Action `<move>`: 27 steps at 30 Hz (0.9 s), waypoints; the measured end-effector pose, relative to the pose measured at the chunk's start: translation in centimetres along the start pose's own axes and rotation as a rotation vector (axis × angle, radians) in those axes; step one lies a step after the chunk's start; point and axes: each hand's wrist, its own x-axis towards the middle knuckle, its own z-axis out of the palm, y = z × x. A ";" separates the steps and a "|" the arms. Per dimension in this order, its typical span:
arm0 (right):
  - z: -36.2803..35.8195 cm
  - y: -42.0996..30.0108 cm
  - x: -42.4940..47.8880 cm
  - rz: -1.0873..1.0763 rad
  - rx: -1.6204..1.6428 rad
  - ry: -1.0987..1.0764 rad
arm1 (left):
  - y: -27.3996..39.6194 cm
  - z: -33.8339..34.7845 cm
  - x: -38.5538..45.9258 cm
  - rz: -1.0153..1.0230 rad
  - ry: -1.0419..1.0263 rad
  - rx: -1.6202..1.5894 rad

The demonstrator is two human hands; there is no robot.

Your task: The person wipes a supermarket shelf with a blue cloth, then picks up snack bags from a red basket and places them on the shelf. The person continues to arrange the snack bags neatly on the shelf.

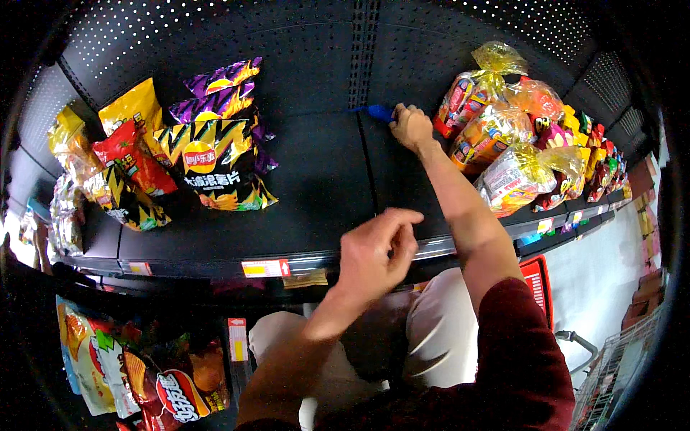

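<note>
At the back of the black metal shelf (318, 178), my right hand (412, 126) grips a small blue cloth-like item (380, 112), partly hidden by the fingers. My left hand (377, 250) hovers over the shelf's front edge, fingers loosely curled and holding nothing visible. Clear bags of packaged snacks with gold tops (490, 132) stand just right of my right hand. Left of both hands, a black and gold bag of Lay's chips (215, 167) stands in front of purple chip bags (221, 105).
Yellow (135, 105) and red snack bags (135, 156) stand farther left. Price tags (265, 268) line the shelf's front edge. More chip bags (135, 372) sit on a lower shelf. A wire cart (614, 372) and a red basket-like object (539, 285) are at right.
</note>
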 end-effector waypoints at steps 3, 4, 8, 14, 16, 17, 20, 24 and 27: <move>-1.2 -2.1 -3.6 -0.091 0.070 -0.064 | 0.3 -1.6 0.5 -0.132 0.121 -0.141; -2.0 -2.8 -5.3 -0.131 0.091 -0.072 | -0.2 -2.0 0.5 -0.160 0.168 -0.234; -4.7 -2.9 -11.1 -0.230 0.153 -0.098 | -1.0 -3.3 1.2 -0.295 0.269 -0.408; -7.1 -2.9 -14.9 -0.149 0.476 -0.455 | -2.8 -5.5 0.8 -0.486 0.413 -0.603; -7.4 -2.9 -15.3 0.003 0.743 -0.555 | -3.3 -5.8 0.7 -0.579 0.408 -0.595; -7.6 -3.0 -15.5 0.138 0.904 -0.575 | -3.6 -5.9 0.4 -0.608 0.397 -0.582; -7.8 -2.5 -16.2 0.364 1.459 -0.708 | -4.1 -5.9 0.1 -0.660 0.347 -0.544; -9.0 -3.7 -17.3 0.538 1.864 -0.756 | -5.1 -5.4 -0.2 -0.704 0.242 -0.465; -9.7 -4.0 -17.5 0.590 1.912 -0.804 | -5.7 -4.4 -0.4 -0.785 0.147 -0.466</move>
